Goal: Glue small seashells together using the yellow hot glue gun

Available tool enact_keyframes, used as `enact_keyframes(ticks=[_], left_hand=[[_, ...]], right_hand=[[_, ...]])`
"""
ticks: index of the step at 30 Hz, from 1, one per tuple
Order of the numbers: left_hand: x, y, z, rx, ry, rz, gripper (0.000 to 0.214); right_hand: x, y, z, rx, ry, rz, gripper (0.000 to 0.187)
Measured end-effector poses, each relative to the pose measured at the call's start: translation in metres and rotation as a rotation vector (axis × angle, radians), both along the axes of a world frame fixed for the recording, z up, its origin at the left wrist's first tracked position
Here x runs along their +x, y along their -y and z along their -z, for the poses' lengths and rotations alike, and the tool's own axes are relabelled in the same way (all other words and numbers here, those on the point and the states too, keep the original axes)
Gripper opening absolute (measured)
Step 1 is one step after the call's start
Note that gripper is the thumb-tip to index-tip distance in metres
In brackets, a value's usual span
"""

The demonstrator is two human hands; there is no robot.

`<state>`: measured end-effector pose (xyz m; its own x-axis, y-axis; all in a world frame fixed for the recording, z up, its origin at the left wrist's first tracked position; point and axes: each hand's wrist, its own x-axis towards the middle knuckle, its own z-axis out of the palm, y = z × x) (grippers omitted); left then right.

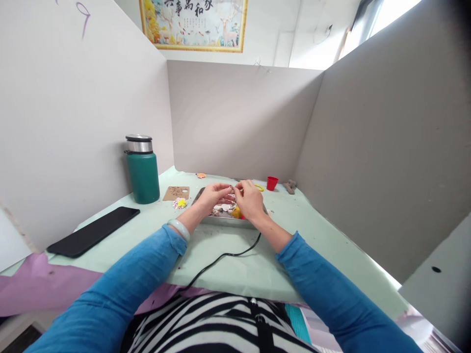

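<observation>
2 hands (216,194), 1 sm. item (232,189), 1 tray (228,222)

Plain grey panels stand at the left (84,113), far (235,117) and right sides of a table under a pale green cover (324,240), with purple sheeting (69,287) along its near left edge. Beyond, a gilt-framed picture (195,27) hangs on a white wall (270,29). Bright light fills a window (392,17) at far right, leaving the right panel (390,147) shaded.
</observation>
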<state>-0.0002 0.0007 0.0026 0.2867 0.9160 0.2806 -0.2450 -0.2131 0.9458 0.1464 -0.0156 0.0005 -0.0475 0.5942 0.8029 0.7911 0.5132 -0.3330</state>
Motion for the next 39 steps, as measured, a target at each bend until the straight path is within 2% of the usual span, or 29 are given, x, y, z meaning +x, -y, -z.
enact_keyframes(ticks=[6, 18, 34, 39], left_hand=[[0.0019, -0.0004, 0.0007, 0.009, -0.028, -0.065, 0.035], [0.0023, -0.0012, 0.0004, 0.024, -0.059, -0.077, 0.030], [-0.0010, -0.0029, 0.0034, 0.027, -0.089, -0.084, 0.033], [0.0014, 0.0002, 0.0013, 0.027, -0.069, -0.076, 0.035]], right_hand=[[-0.0008, 0.0007, 0.0013, 0.008, 0.036, 0.026, 0.013], [-0.0011, 0.0012, 0.0018, 0.035, 0.114, 0.067, 0.012], [-0.0029, 0.0017, 0.0042, 0.053, 0.125, 0.054, 0.013], [-0.0015, -0.0011, 0.0031, 0.021, 0.053, 0.025, 0.013]])
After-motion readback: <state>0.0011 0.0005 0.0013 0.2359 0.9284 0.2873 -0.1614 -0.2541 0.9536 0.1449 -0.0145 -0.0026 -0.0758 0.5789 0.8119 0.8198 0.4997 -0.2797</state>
